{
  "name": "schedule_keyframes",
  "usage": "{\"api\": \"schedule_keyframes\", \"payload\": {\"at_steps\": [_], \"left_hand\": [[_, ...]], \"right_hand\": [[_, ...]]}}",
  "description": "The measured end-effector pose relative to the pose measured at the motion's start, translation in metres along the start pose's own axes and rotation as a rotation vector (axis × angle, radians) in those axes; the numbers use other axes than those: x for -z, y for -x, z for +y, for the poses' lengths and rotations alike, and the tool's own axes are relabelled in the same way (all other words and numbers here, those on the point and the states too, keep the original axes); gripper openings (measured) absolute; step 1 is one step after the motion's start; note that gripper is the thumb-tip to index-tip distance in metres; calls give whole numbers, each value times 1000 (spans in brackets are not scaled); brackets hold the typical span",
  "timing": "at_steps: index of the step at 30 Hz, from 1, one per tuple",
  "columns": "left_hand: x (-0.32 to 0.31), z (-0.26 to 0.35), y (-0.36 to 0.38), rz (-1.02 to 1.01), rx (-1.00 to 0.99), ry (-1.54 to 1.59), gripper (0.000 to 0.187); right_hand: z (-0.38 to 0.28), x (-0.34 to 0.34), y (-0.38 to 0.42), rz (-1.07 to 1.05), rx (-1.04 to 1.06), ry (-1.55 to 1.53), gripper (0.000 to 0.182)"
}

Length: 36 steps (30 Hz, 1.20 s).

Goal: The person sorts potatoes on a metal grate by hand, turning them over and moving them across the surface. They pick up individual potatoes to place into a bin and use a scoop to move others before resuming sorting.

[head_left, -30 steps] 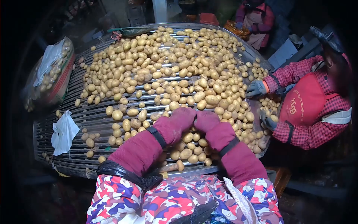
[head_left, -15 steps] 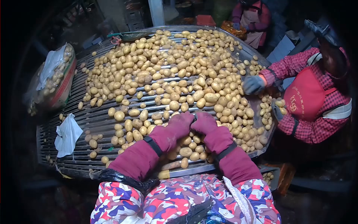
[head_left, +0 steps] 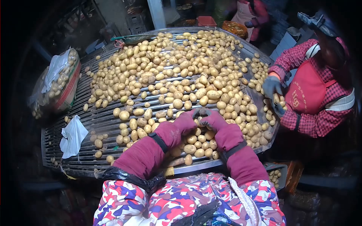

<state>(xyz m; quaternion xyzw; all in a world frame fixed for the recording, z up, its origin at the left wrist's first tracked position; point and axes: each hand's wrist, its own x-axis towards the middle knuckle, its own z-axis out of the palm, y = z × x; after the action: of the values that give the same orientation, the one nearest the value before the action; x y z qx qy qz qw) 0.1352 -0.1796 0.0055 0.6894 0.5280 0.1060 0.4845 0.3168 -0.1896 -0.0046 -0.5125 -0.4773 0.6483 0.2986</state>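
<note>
Potatoes are lying under left hand and right hand, working close together, grips unclear; picking is calling for care.

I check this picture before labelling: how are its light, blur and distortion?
Head view: potatoes well lit, background dim, corners black; table bowed as by a wide lens; faint shine on slats; bag soft at its left side.
</note>
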Motion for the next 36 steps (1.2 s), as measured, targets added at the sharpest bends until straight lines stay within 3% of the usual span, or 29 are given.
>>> {"api": "schedule_keyframes", "payload": {"at_steps": [5, 8, 11, 20, 23, 26, 27, 30, 32, 34, 36], "left_hand": [[-10, -13, 0, 39, 56, 155, 65], [-16, -23, 5, 44, -75, 333, 71], [-10, 10, 37, -61, -64, 806, 70], [-27, 13, 43, -278, -120, 649, 77], [-25, 45, 56, -403, -164, 618, 74], [-34, 56, 58, -443, -286, 708, 75], [-34, 70, 67, -361, -240, 691, 70], [-54, 76, 71, -151, -455, 549, 62], [-65, 86, 70, -160, -762, 221, 58], [-88, 89, 67, -221, -705, 249, 51], [-100, 99, 62, -340, -810, 135, 48]], "right_hand": [[-6, -1, 20, 19, -19, -112, 49], [6, 7, 29, 15, -38, -371, 57], [11, 16, 46, -68, 56, -575, 68], [4, 32, 117, -95, 155, -631, 70], [21, 39, 137, -126, 161, -718, 71], [37, 33, 165, -4, 250, -985, 75], [37, 26, 175, 52, 308, -972, 68], [40, 17, 198, 57, 349, -943, 64], [43, 3, 208, 60, 313, -891, 60], [55, -8, 221, 153, 310, -984, 45], [73, -13, 228, 94, 372, -1081, 42]]}}
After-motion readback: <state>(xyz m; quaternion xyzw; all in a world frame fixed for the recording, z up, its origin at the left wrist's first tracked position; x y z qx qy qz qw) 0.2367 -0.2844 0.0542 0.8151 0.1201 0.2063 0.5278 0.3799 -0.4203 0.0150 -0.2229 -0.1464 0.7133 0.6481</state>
